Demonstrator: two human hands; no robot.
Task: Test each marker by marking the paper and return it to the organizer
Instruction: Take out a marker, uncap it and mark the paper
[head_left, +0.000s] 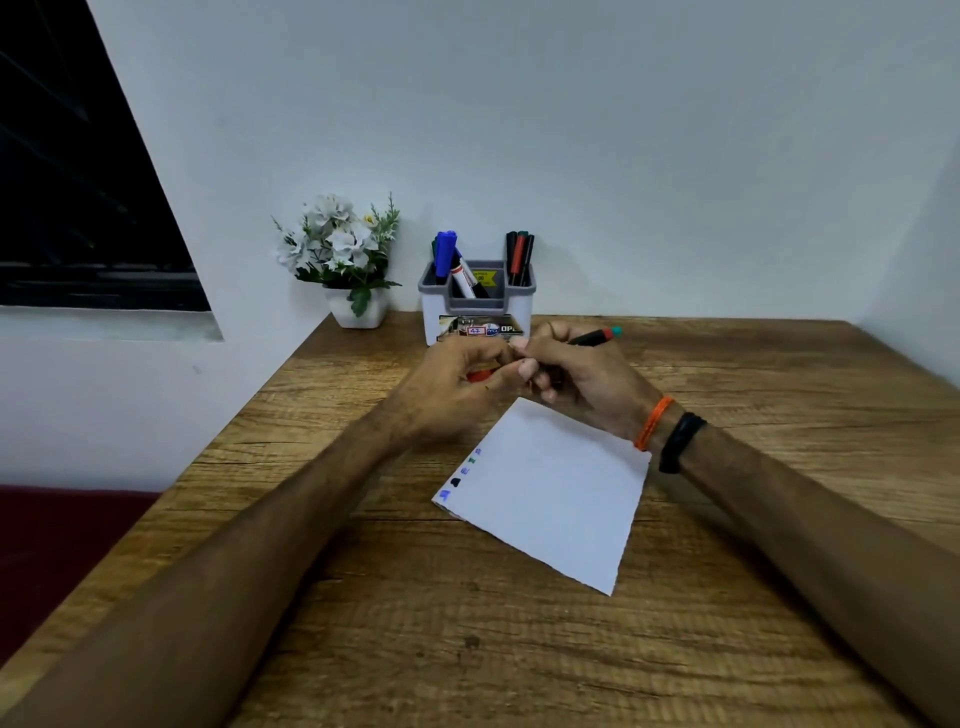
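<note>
Above the white paper sheet (550, 488), the right hand (582, 374) grips a slim black marker (592, 338) while the left hand (457, 374) pinches its red cap (479, 375), seemingly uncapping it for testing.

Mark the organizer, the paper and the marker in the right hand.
organizer (475, 312), head view, white front wall.
paper (550, 493), head view, blank middle of sheet.
marker (592, 338), head view, dark barrel beyond the right hand (587, 379).

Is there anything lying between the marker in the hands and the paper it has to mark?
Nothing visible does. The marker is gripped by the right hand, with the left hand at its near end, just above the far corner of the paper. Only bare table lies around that corner.
</note>
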